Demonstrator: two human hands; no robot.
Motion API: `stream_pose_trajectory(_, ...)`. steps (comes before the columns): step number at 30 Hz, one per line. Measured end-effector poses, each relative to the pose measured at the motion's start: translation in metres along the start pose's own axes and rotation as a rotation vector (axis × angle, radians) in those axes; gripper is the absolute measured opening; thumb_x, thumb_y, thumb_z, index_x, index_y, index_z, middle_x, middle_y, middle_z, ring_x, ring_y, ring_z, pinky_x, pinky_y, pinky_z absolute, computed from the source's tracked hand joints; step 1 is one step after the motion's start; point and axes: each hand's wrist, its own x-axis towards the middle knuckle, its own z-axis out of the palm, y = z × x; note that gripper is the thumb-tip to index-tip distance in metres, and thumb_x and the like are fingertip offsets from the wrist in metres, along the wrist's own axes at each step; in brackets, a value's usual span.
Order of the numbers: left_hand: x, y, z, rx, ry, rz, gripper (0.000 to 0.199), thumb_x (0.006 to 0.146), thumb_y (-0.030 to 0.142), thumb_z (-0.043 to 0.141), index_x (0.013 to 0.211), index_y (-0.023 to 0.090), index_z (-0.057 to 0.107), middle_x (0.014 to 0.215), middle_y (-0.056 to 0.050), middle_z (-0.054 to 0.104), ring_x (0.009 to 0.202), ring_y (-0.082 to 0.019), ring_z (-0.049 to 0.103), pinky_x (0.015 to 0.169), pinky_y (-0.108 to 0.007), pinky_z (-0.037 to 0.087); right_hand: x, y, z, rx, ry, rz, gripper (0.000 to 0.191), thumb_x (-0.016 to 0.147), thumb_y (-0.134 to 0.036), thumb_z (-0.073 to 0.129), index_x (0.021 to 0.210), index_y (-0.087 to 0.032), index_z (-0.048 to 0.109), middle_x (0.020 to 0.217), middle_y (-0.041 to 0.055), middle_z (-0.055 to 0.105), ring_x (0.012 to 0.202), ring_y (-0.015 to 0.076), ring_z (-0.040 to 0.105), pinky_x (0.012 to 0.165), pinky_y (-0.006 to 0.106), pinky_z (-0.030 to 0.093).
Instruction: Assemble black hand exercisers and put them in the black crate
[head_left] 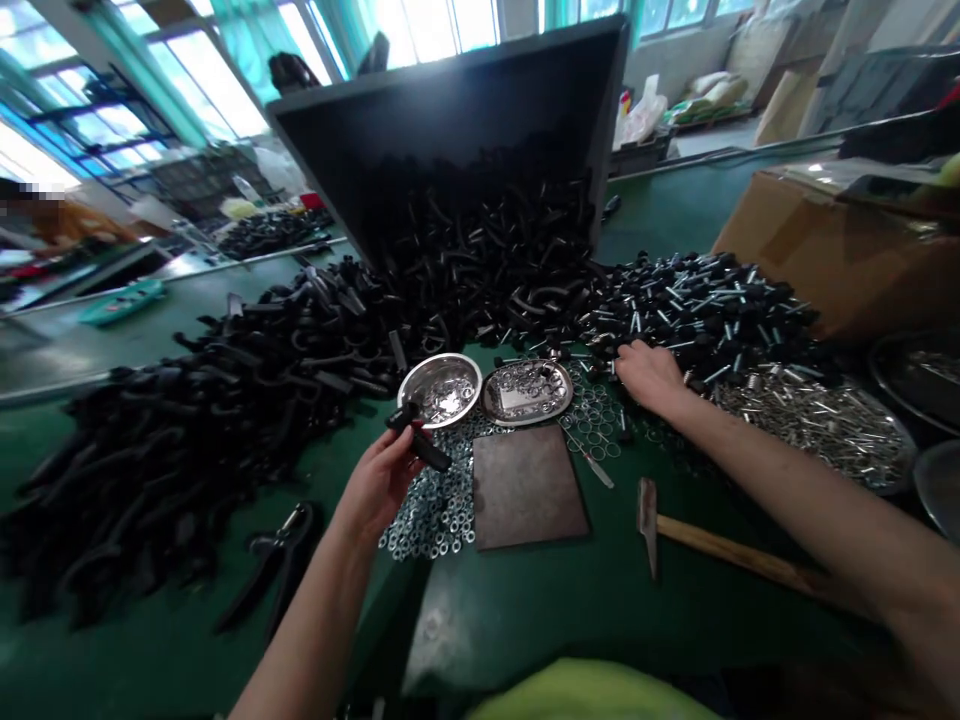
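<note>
My left hand [384, 478] is closed around a black plastic part [429, 452], held above a spread of small metal nuts [427, 510]. My right hand [651, 374] reaches to the near edge of a pile of black-headed bolts [697, 300]; its fingertips are bent down among them, and what they hold, if anything, is hidden. Between the hands stand a round metal bowl [440, 390] and an oval metal tray [527, 391], both with small metal pieces in them. A square metal plate [529, 488] lies flat in front of the tray.
Black parts [150, 450] are heaped at left, others spill from a tipped dark bin [450, 120]. A hammer [720, 545] lies under my right forearm, near a small screwdriver [598, 470], metal rings [592, 410] and pins [817, 425]. A cardboard box [840, 250] stands at right.
</note>
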Motion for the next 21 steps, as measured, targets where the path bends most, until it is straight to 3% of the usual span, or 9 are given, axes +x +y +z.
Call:
stream_pose_trajectory(3,-0.023,-0.012,-0.029,-0.037,0.069,-0.036,0.024,0.074,0.024,0.066,0.096,0.015,0.064,0.075,-0.001,0.064,0.068,-0.013,0.063,0.063,-0.024,0.053,0.0,-0.001,0.003,0.0,-0.006,-0.034,0.032,0.086,-0.006,0.035,0.082,-0.01,0.066,0.092,0.0173,0.061,0.088,0.0248,0.052,0.06,0.031,0.035)
stream_pose_trajectory(6,-0.035,-0.023,-0.05,-0.024,0.149,0.029,0.025,0.067,0.022,0.07,0.089,0.014,0.062,0.068,0.002,0.06,0.059,-0.009,0.057,0.06,-0.021,0.049,-0.005,-0.003,0.01,0.094,0.056,0.012,0.024,0.085,-0.011,0.039,0.085,-0.01,0.063,0.094,0.0162,0.06,0.09,0.0262,0.052,0.066,0.034,0.037)
stream_pose_trajectory(9,-0.037,-0.033,-0.06,0.245,0.167,0.149,0.029,0.064,0.024,0.072,0.09,0.015,0.064,0.061,0.005,0.055,0.052,-0.007,0.049,0.054,-0.019,0.041,-0.015,-0.007,0.014,0.226,0.146,0.133,0.024,0.088,-0.024,0.042,0.094,-0.01,0.06,0.101,0.0189,0.059,0.098,0.0292,0.052,0.074,0.037,0.04)
stream_pose_trajectory(11,-0.032,-0.037,-0.056,0.545,0.151,0.227,0.025,0.067,0.023,0.069,0.091,0.015,0.067,0.065,0.003,0.059,0.058,-0.01,0.054,0.06,-0.022,0.043,-0.022,-0.012,0.011,0.371,0.156,0.238,0.03,0.091,-0.03,0.038,0.106,-0.01,0.054,0.104,0.0201,0.06,0.097,0.0284,0.055,0.076,0.036,0.042)
stream_pose_trajectory(14,-0.019,-0.038,-0.039,1.029,0.092,0.401,0.026,0.072,0.013,0.058,0.094,0.018,0.069,0.085,-0.003,0.066,0.081,-0.018,0.061,0.077,-0.028,0.045,-0.032,-0.019,0.001,0.612,0.073,0.357,0.034,0.093,-0.032,0.031,0.116,-0.014,0.048,0.102,0.0163,0.065,0.089,0.0256,0.061,0.074,0.036,0.045)
stream_pose_trajectory(18,0.0,-0.038,-0.016,1.496,0.05,0.555,0.038,0.072,0.007,0.051,0.103,0.021,0.067,0.102,-0.006,0.063,0.091,-0.02,0.06,0.083,-0.029,0.046,-0.039,-0.018,-0.008,0.596,-0.059,0.369,0.03,0.089,-0.036,0.037,0.097,-0.018,0.059,0.093,0.0149,0.066,0.084,0.0298,0.061,0.073,0.041,0.042)
stream_pose_trajectory(21,0.008,-0.039,-0.01,1.692,0.051,0.559,0.032,0.072,0.005,0.05,0.097,0.018,0.066,0.1,-0.008,0.063,0.091,-0.021,0.061,0.082,-0.029,0.047,-0.043,-0.01,-0.008,0.673,-0.098,0.453,0.024,0.082,-0.043,0.051,0.084,-0.019,0.057,0.068,0.0076,0.06,0.064,0.0234,0.056,0.061,0.036,0.039)
